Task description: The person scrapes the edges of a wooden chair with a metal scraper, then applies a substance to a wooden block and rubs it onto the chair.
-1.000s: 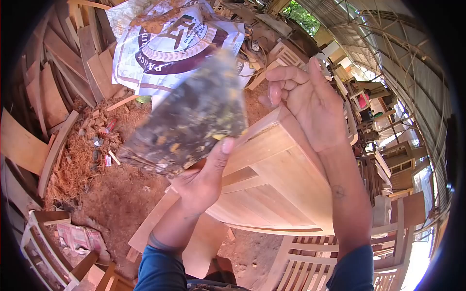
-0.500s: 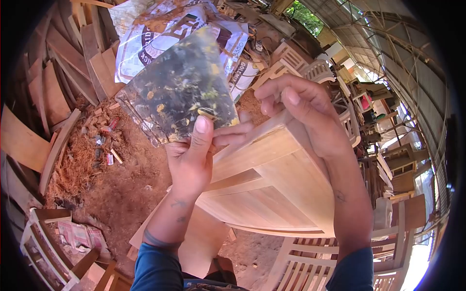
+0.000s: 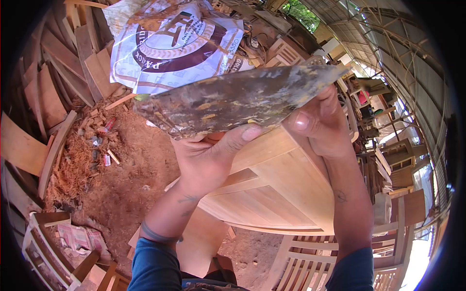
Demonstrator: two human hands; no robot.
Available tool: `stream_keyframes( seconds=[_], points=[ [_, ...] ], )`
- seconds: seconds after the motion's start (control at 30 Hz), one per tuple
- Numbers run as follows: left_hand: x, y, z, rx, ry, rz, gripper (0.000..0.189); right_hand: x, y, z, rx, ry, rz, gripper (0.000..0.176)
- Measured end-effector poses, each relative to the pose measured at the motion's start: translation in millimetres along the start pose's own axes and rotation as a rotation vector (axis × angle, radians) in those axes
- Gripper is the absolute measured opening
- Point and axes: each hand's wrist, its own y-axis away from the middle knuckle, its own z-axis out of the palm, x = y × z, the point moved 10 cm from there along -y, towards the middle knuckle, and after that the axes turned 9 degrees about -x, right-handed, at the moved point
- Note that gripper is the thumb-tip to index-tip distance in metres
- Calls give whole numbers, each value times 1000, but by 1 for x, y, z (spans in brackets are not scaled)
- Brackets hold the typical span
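Observation:
A thin, dark, flat board (image 3: 228,99) with yellow and grey smears is tilted nearly edge-on in front of me. My left hand (image 3: 208,157) grips its lower edge, the thumb on the near face and the fingers underneath. At the board's right end is my right hand (image 3: 320,128), its fingers curled and partly hidden behind the board. What those fingers hold, if anything, is out of sight. Below both hands stands a pale wooden panelled piece (image 3: 272,194), its top corner close to my right hand.
A printed white sack (image 3: 174,53) lies beyond the board. Wood offcuts (image 3: 68,53) are stacked at the left, beside shavings (image 3: 87,155) on the earth floor. Slatted wooden frames (image 3: 306,264) stand at lower right, and a chair frame (image 3: 53,247) at lower left.
The board has turned from showing its broad face to nearly edge-on, and its far end has swung right over my right hand. My left wrist has rotated with it.

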Motion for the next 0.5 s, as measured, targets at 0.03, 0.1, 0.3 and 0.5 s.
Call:
stream_keyframes(
  seconds=[0.03, 0.1, 0.3, 0.5],
  points=[
    [0, -1, 1, -2, 1, 12, 40, 0, 0, -2, 4, 19, 3, 22],
    [0, -2, 2, -13, -3, 30, 41, 1, 1, -5, 16, 52, 19, 20],
    [1, -4, 4, -4, -13, 28, 42, 1, 1, -7, 19, 70, 48, 16],
    [3, -4, 7, -57, -11, 83, 37, 2, 5, -14, 75, 113, 89, 13]
  ],
)
